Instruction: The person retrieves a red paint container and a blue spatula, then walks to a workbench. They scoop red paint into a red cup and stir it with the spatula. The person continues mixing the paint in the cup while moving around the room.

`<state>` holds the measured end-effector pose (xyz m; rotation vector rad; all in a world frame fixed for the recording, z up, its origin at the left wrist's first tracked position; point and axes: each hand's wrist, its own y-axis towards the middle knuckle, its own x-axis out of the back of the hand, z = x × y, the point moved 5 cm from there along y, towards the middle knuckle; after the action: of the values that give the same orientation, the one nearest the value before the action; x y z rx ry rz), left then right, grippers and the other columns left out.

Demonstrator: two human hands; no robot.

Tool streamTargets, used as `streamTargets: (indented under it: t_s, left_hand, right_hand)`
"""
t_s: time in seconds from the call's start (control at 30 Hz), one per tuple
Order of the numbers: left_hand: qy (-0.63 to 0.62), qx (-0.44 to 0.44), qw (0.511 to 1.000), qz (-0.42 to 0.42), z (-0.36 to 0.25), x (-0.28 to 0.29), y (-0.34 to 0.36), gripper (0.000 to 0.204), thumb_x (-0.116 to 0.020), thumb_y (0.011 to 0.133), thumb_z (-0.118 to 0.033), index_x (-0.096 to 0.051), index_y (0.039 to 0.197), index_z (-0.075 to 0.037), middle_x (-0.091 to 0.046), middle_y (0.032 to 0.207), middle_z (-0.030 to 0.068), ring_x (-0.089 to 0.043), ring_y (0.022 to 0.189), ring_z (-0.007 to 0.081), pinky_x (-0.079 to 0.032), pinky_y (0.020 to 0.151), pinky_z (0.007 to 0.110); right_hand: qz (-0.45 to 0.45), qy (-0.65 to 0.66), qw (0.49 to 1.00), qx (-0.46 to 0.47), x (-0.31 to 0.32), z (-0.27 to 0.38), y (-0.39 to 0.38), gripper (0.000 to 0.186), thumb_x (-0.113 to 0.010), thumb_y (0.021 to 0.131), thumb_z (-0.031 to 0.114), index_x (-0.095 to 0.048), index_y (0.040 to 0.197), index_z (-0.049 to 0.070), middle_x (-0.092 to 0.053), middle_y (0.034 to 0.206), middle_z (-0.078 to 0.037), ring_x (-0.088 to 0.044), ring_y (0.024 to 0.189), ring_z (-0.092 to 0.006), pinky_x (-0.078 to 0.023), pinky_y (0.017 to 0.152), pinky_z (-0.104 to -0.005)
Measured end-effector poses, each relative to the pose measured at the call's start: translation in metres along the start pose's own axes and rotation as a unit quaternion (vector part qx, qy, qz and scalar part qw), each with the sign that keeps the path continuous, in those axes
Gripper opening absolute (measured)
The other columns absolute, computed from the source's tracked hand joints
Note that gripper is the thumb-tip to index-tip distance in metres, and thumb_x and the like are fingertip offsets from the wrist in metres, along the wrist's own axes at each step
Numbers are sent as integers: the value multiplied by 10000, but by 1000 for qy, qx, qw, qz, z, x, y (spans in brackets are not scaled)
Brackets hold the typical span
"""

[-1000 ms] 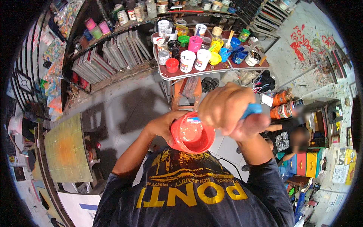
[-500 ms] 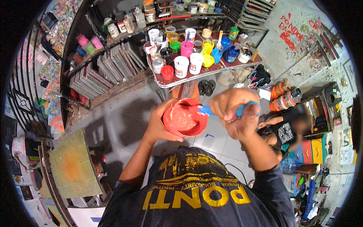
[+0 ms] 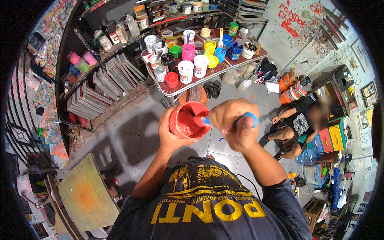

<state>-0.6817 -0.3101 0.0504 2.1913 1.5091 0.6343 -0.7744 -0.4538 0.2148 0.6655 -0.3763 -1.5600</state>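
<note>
My left hand (image 3: 168, 138) is wrapped round the side of a red plastic tub (image 3: 175, 128), whose open mouth faces up toward me. Red paint (image 3: 187, 120) coats the inside and smears the rim. In a closed fist, my right hand (image 3: 236, 126) grips a blue-handled tool (image 3: 205, 120), with the blue showing at both sides of the fist. The tool's far end reaches over the tub's right rim into the mouth; its shape there is blurred and cannot be made out. Both hands are held in front of my chest, above the tiled floor.
Ahead stands a table (image 3: 172, 93) crowded with paint tubs. Flat frames (image 3: 106, 88) fill a shelf at the left, near a yellowish panel (image 3: 86, 192). A seated person (image 3: 298, 124) is at the right. Black sandals (image 3: 212, 89) lie under the table.
My right fist has come closer to the tub, and less of the tool's handle shows between them. The tub's mouth now looks tilted differently. The whole view has shifted slightly.
</note>
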Motion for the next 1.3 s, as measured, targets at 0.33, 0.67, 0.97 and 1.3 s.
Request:
streamTargets:
  t_s: [0.33,0.67,0.97,1.3]
  left_hand:
    - [123,-74,990,-15,4,-2,5,1071,-1000,345,-248,-536,1281,-14,-631,1223,114,-621,1112,261,-479,1012,402]
    - [143,-97,985,-14,21,-16,2,1058,-989,398,-368,-526,1285,-22,-602,1254,167,-577,1158,352,-442,1021,468]
    - [95,-40,994,-23,24,-23,6,1151,-1027,339,-291,-480,1315,-21,-595,1261,127,-599,1146,262,-482,1016,410]
    - [128,5,991,-36,34,-1,8,1039,-973,382,-381,-558,1262,-14,-596,1248,171,-560,1160,368,-432,1009,462]
  right_hand:
    - [-38,49,998,11,15,-27,-15,642,-434,955,675,-480,694,91,-371,509,8,-288,427,-115,-247,460,-314]
    - [-94,166,981,19,28,-26,-8,655,-470,935,676,-497,697,66,-419,530,-5,-310,451,-121,-259,484,-310]
    - [-9,173,985,21,48,-30,-5,675,-430,920,716,-507,719,77,-399,523,6,-306,453,-121,-277,504,-307]
    - [211,-367,906,-31,50,6,-20,360,-785,812,344,-740,1016,51,-704,1012,-116,-664,878,-288,-514,781,-416]
